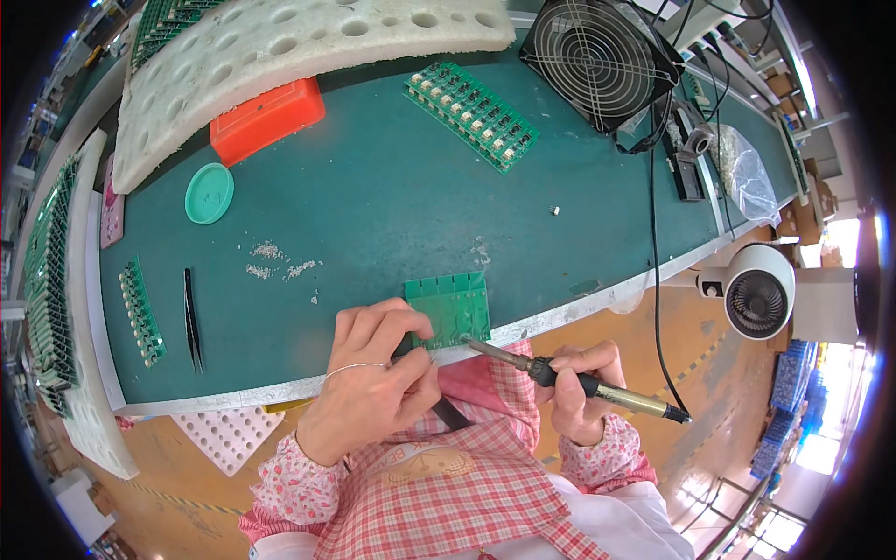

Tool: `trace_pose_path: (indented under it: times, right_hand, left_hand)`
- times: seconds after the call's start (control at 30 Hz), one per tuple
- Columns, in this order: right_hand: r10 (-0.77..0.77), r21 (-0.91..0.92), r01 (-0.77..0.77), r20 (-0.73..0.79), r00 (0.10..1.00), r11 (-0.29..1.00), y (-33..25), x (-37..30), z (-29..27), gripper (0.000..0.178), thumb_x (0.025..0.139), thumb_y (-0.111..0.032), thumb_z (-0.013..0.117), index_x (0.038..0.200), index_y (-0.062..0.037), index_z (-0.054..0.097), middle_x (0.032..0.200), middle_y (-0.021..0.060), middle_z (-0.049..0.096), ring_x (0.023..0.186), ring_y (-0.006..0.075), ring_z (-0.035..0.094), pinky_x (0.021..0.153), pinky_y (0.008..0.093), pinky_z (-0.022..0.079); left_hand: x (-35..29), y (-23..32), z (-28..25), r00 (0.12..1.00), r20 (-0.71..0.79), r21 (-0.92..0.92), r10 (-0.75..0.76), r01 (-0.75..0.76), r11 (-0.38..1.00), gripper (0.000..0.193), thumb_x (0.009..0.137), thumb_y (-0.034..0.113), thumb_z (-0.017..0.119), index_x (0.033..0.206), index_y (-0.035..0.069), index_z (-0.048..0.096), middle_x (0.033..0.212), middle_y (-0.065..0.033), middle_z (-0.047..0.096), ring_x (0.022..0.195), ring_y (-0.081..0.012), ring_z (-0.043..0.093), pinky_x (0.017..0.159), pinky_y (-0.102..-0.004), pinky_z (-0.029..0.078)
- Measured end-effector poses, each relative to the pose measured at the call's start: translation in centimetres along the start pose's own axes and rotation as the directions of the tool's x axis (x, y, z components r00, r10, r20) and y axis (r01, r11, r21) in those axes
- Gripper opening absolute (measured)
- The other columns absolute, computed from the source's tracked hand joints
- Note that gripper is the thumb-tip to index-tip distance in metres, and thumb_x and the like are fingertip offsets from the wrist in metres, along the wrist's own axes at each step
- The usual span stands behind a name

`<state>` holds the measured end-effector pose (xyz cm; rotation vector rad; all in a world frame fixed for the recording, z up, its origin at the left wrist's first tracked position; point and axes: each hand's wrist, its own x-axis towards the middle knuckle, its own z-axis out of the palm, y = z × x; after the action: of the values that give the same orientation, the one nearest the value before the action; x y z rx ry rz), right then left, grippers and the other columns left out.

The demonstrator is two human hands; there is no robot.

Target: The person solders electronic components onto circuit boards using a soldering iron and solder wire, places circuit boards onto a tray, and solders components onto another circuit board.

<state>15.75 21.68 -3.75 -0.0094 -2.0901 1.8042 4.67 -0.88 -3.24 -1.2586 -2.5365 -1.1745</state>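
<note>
A green circuit board [448, 303] lies at the table's near edge, a row of slots along its far side. My left hand [373, 373] is closed beside the board's left edge, with fingertips close to its near left corner. A dark, narrow thing shows between those fingers and below them; its kind is hidden. My right hand [583, 387] grips a soldering iron [597, 387] whose metal tip points left and meets or nearly meets the board's near right corner. From the iron's rear end a black cord [657, 280] runs up along the table's right side.
Black tweezers [191, 322] and a narrow populated board [141, 313] lie left. Farther back are a green lid [209, 193], red box [268, 121], populated board panel [472, 116], holed white foam [317, 42] and caged fan [602, 61]. A white fan [760, 291] stands right, beyond the table edge.
</note>
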Motion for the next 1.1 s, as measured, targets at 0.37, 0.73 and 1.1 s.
trace_pose_path:
  times: [0.37,0.73,1.1]
  right_hand:
    - [0.097,0.041,-0.098,0.036,0.995,0.994,0.6,-0.2,1.0,0.013,0.093,-0.002,0.063,0.099,0.0015,0.052,0.064,0.0099,0.066,0.055,0.0121,0.066,0.048,0.0260,0.050]
    - [0.075,0.092,-0.076,0.019,0.997,0.993,0.8,0.0,1.1,0.013,0.093,-0.002,0.064,0.097,0.0016,0.052,0.063,0.0106,0.066,0.055,0.0117,0.065,0.048,0.0251,0.049]
    - [-0.031,-0.057,0.035,0.055,0.998,0.998,0.6,0.1,1.1,0.015,0.088,0.001,0.067,0.092,0.0004,0.052,0.063,0.0082,0.065,0.052,0.0101,0.061,0.045,0.0254,0.044]
  left_hand:
    - [0.1,-0.1,0.1,0.999,0.041,-0.014,-0.023,0.023,1.000,0.016,0.063,0.004,0.073,0.065,0.006,0.057,0.102,-0.0062,0.059,0.105,-0.0312,0.056,0.082,-0.0448,0.040]
    - [-0.1,-0.3,0.5,0.999,0.027,0.005,-0.025,0.025,1.000,0.015,0.064,0.004,0.072,0.067,0.005,0.058,0.100,-0.0070,0.057,0.105,-0.0318,0.056,0.081,-0.0455,0.040]
    - [0.0,0.1,0.3,0.997,0.062,0.050,-0.045,0.042,0.998,0.014,0.065,0.005,0.072,0.069,0.006,0.059,0.101,-0.0053,0.055,0.111,-0.0292,0.054,0.088,-0.0451,0.042]
